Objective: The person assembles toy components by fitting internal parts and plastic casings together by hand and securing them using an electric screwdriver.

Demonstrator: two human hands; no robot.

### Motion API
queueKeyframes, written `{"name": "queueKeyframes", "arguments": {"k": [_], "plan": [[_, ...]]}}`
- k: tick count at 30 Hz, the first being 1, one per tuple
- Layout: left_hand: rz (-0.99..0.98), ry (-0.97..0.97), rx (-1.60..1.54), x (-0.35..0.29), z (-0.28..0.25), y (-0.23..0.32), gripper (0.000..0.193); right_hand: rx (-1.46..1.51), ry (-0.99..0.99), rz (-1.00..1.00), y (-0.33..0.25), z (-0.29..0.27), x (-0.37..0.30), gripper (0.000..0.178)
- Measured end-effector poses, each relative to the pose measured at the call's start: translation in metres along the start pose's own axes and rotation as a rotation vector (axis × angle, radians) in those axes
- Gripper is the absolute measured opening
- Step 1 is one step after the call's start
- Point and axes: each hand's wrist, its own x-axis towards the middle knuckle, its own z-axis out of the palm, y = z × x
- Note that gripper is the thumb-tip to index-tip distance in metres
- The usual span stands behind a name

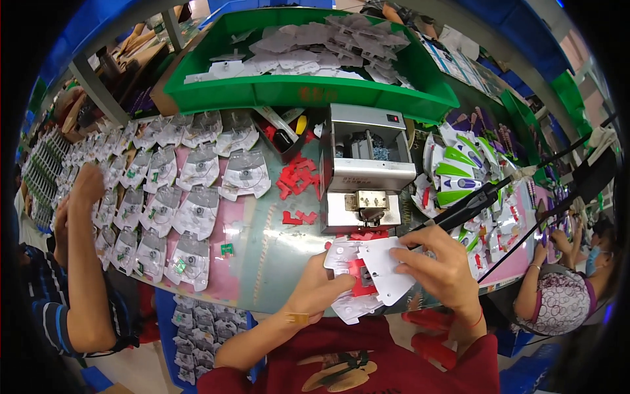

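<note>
Close to the table's front edge, my left hand [315, 287] grips a white plastic housing [342, 308], its thumb near a red plastic piece [360, 274] set in the middle. Between the fingers and thumb of my right hand [443, 264] is a flat white plate [388, 279] with small holes. The plate is tilted and overlaps the housing's right side; whether the two touch, I cannot tell. Just beyond my hands stands a grey metal screw feeder [367, 172] with small screws in its open top. Loose red plastic pieces [298, 177] lie to its left.
Behind the feeder, a green bin [308, 92] holds stacked white plates. Rows of white housings [197, 167] cover the left side, near a co-worker's arm [88, 256]. White-and-green shells [459, 172] pile up at right, behind a black electric screwdriver [466, 205]. Another person [558, 299] sits far right.
</note>
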Motion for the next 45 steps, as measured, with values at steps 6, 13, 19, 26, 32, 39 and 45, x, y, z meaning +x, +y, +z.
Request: {"name": "queueKeyframes", "arguments": {"k": [6,13,19,26,32,39,45], "plan": [[0.01,-0.046,0.09,0.001,0.008,0.004,0.036,-0.107,0.072,-0.059,0.004,0.0,-0.015,0.028],[0.01,-0.097,0.102,0.002,0.008,0.004,0.032,-0.081,0.132,-0.046,0.0,0.0,-0.02,0.026],[0.032,-0.084,0.107,0.004,0.009,0.003,0.028,-0.079,0.173,-0.037,0.0,0.002,-0.025,0.027],[0.016,-0.086,0.114,0.005,0.009,0.001,0.03,-0.091,0.205,-0.042,0.0,0.007,-0.028,0.029],[0.056,-0.084,0.129,0.008,0.008,-0.003,0.027,-0.122,0.139,-0.043,0.0,0.009,-0.031,0.028],[-0.027,-0.132,0.153,0.008,0.004,-0.001,0.031,-0.118,0.007,-0.033,-0.002,0.001,-0.03,0.026],[-0.115,-0.079,0.066,0.002,-0.009,-0.012,0.036,0.188,-0.19,0.079,0.016,0.007,-0.019,0.038]]}}
